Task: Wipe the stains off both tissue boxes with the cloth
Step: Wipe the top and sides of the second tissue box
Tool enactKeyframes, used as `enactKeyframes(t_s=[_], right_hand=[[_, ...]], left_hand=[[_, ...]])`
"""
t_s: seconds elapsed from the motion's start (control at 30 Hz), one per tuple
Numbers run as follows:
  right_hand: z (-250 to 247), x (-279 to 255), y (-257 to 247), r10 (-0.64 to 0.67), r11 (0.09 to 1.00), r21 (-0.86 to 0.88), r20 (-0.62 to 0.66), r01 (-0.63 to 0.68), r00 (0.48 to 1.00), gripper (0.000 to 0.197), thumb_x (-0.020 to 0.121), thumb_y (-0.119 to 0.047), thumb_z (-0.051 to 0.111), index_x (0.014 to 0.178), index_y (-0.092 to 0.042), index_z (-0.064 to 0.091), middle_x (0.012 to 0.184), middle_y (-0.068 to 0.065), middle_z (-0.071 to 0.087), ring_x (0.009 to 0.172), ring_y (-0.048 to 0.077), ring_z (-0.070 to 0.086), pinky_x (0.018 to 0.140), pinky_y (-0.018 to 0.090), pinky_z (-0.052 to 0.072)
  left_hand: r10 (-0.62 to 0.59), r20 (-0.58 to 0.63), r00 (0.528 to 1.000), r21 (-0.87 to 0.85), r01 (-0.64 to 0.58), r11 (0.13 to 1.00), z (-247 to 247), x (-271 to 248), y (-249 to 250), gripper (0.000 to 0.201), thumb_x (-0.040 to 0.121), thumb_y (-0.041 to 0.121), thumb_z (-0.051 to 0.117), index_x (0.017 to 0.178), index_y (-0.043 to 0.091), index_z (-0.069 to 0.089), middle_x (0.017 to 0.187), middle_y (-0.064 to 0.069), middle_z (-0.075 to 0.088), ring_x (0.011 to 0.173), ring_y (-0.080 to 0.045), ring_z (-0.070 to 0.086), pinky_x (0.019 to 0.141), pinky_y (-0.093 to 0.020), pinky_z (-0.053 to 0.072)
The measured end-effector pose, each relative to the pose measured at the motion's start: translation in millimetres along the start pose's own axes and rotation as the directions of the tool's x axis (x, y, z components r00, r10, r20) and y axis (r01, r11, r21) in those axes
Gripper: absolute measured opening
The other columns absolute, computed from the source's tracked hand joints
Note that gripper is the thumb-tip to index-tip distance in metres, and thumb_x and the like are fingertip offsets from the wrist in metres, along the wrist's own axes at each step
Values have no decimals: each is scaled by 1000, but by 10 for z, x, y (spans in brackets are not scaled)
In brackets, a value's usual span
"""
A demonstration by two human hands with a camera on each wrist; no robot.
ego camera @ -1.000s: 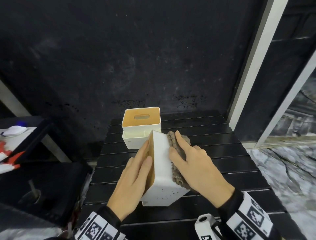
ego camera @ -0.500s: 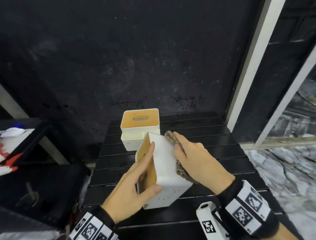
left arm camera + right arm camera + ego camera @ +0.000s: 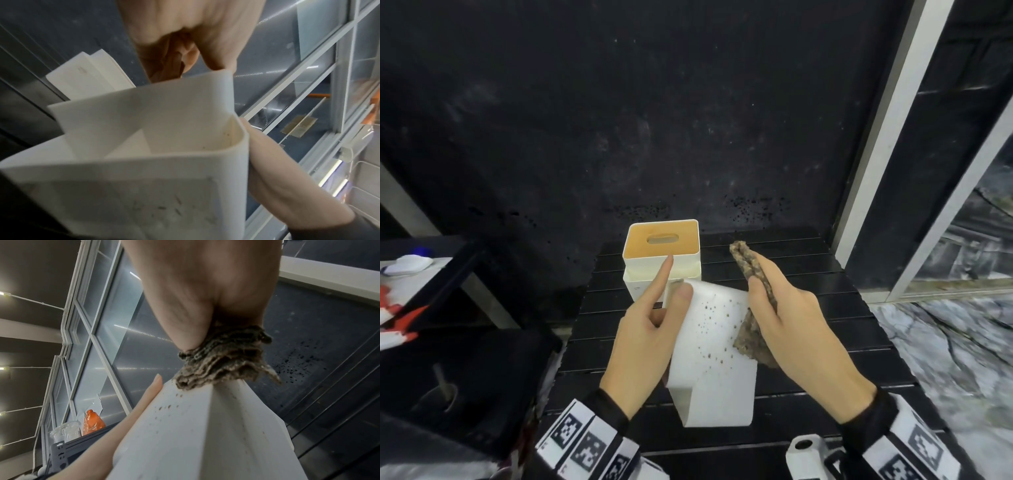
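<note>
White plastic near box [image 3: 714,346], lifted and tilted over the slatted table [image 3: 825,342]. Brown specks dot its upturned face, which is not yet wiped. Its long axis runs from the person away toward the wall, far end raised; its open end, seen in the left wrist view, faces down and left.

Left hand [image 3: 643,339]: grips the box's left side, thumb on the speckled face, forefinger straight.

Right hand [image 3: 794,329]: pinches the folded brown cloth [image 3: 753,298], whose lower fold touches the box's right edge.

Far box [image 3: 662,257]: upright behind on the table, tan top with slot upward; stains there cannot be made out.

Task, by my judgement: mid-way at best, the second box presumably still to do.
</note>
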State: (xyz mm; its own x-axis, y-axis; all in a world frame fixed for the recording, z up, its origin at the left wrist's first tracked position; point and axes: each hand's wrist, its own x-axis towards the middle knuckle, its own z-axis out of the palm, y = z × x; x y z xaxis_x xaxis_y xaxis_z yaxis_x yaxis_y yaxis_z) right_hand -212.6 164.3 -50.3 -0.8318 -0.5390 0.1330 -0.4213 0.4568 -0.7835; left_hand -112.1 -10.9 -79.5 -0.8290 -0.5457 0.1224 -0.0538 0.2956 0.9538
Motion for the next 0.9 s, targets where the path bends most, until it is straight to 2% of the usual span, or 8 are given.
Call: enactKeyframes(t_s=[0.07, 0.17, 0.27, 0.4, 0.5, 0.6, 0.77, 0.9], right_hand=[[13, 7, 15, 15, 1000, 13, -3, -15, 1000, 52, 103, -39, 39, 154, -36, 29, 93, -29, 51, 82, 2, 61, 65, 0, 45], [26, 15, 20, 26, 1000, 17, -3, -26, 1000, 51, 104, -39, 40, 154, -36, 30, 92, -27, 54, 81, 3, 62, 63, 2, 45], [20, 11, -7, 29, 999, -35, -13, -30, 999, 52, 104, -39, 41, 155, -34, 30, 87, -22, 56, 76, 5, 63, 60, 4, 46], [29, -89, -123, -32, 972, -231, 3, 32, 999, 61, 104, -43, 34, 160, -33, 13, 76, -18, 54, 63, 5, 59, 58, 11, 49], [120, -136, -217, -67, 920, -385, 10, 66, 998, 66, 106, -44, 27, 161, -30, -6, 120, -4, 64, 80, 7, 62, 72, 21, 55], [266, -122, -278, -83, 863, -495, 48, 96, 995, 64, 107, -41, 23, 160, -28, -9, 162, 7, 27, 105, 16, 53, 89, 28, 49], [368, -99, -231, -44, 886, -457, 82, 77, 996, 62, 101, -54, 14, 160, -37, 1, 143, 1, 22, 116, 8, 38, 98, 19, 45], [429, -115, -130, -157, 873, -476, -60, 110, 986, 63, 104, -54, 10, 155, -24, 33, 150, 6, 29, 130, 20, 38, 109, 36, 43]], left_hand=[[-25, 1, 1000, -7, 25, 1000, 23, 23, 47, 80, 78, 76, 50, 154, 54, 40, 66, -1, 61, 62, -10, 55, 64, -31, 50], [-78, 0, 997, -59, 78, 995, 33, 84, 39, 77, 78, 75, 52, 150, 48, 48, 92, 14, 77, 82, 0, 71, 77, -25, 57], [-141, 31, 989, -133, 144, 981, 19, 116, 39, 72, 85, 74, 54, 144, 33, 62, 113, 10, 78, 106, -8, 74, 90, -29, 59], [-143, 16, 990, -160, 144, 977, 3, 107, 8, 50, 98, 64, 51, 126, 30, 73, 112, 5, 78, 111, -19, 72, 94, -37, 57], [-107, -21, 994, -157, 103, 982, -2, 84, -74, 67, 97, 73, 51, 139, 24, 66, 110, 1, 77, 107, -17, 72, 92, -37, 57], [-65, -34, 997, -172, 58, 983, 15, 36, -106, 61, 99, 68, 54, 151, 35, 56, 112, 2, 78, 109, -19, 73, 100, -45, 59], [-46, 8, 999, -225, 46, 973, 45, -46, -151, 49, 103, 51, 49, 152, 44, 52, 137, 20, 68, 125, -2, 65, 110, -39, 52], [-132, 15, 991, -259, 131, 957, 113, -23, -195, 44, 101, 65, 47, 144, 59, 53, 144, 28, 61, 135, 4, 55, 123, -39, 39]])
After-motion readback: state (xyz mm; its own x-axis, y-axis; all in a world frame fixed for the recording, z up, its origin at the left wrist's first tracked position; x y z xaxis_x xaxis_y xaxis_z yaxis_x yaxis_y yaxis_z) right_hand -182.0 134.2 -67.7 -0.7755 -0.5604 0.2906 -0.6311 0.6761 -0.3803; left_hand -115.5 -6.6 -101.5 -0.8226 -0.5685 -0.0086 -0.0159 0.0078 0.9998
